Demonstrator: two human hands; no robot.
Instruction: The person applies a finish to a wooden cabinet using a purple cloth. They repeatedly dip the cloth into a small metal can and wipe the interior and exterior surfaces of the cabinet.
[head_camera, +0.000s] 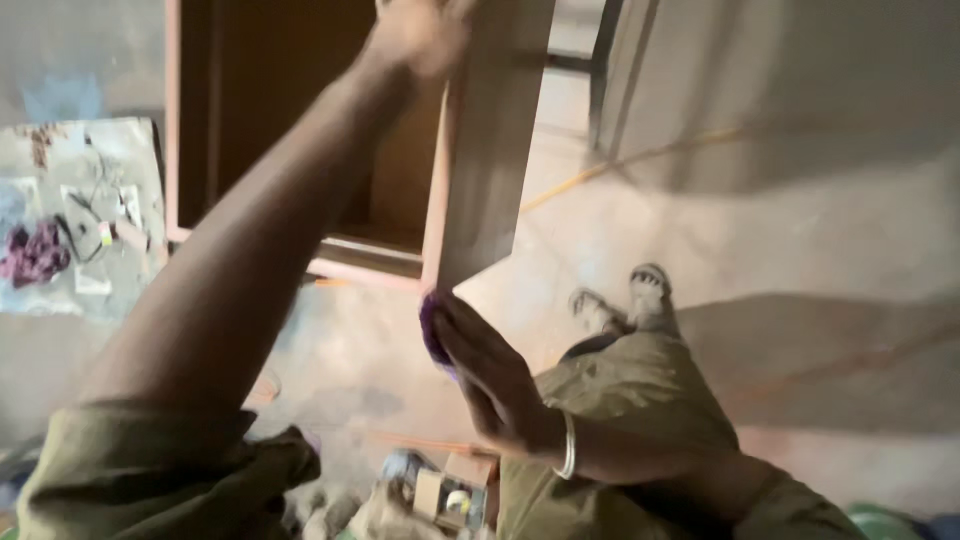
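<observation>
Right hand (490, 375): flat, fingers together, pressing purple cloth (434, 330) against upright wooden panel (490, 140), long axis vertical. Left hand (420, 30): gripping panel top, closure unclear.

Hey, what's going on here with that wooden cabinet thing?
A person is standing over a wooden cabinet frame set on the concrete floor. Their left hand grips the top of its side panel, while the right hand presses a small purple pad or cloth flat against that panel's lower edge. Small boxes and scraps lie by their feet.
</observation>
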